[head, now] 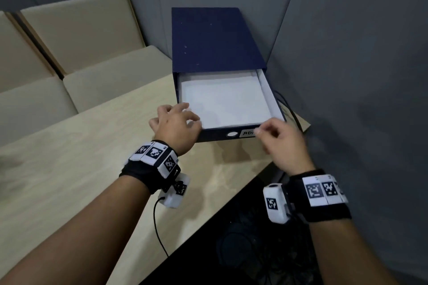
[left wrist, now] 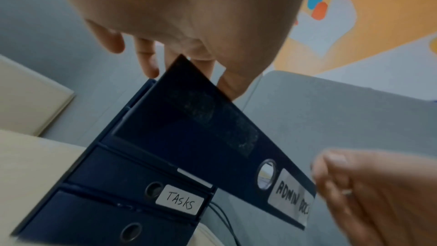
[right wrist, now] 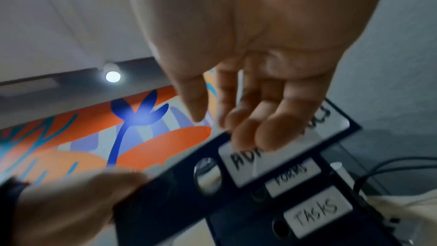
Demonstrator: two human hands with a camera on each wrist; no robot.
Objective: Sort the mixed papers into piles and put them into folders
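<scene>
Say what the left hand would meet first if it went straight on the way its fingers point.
Probably the paper in the open drawer: the left hand points over its front corner, though height is unclear.

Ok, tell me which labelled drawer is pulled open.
The top drawer, labelled ADMIN DOCS, is slid out with white paper showing inside. The FORMS drawer and TASKS drawer beneath it sit closed.
</scene>
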